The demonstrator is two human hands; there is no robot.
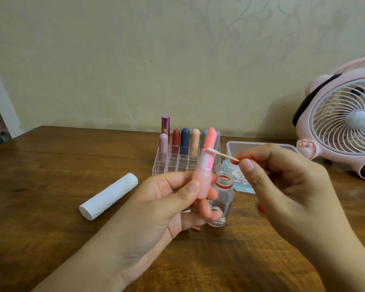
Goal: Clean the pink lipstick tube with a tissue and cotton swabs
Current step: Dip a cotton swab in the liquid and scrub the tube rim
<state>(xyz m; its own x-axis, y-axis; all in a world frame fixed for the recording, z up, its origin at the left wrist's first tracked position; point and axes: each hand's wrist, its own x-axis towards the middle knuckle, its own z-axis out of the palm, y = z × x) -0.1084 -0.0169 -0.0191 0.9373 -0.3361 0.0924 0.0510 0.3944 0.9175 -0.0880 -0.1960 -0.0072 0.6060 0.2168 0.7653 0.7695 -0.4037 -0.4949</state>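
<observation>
My left hand holds the pink lipstick tube upright by its base, cap off, with the coral stick wound out at the top. Between thumb and fingers, my right hand pinches a cotton swab. The swab's white tip touches the inner sleeve of the tube just below the stick. A rolled white tissue lies on the wooden table to the left of my hands.
A clear organiser with several lipsticks stands behind my hands. An open clear bottle stands just behind my left fingers. An open box of swabs is behind my right hand, and a pink fan stands at the far right.
</observation>
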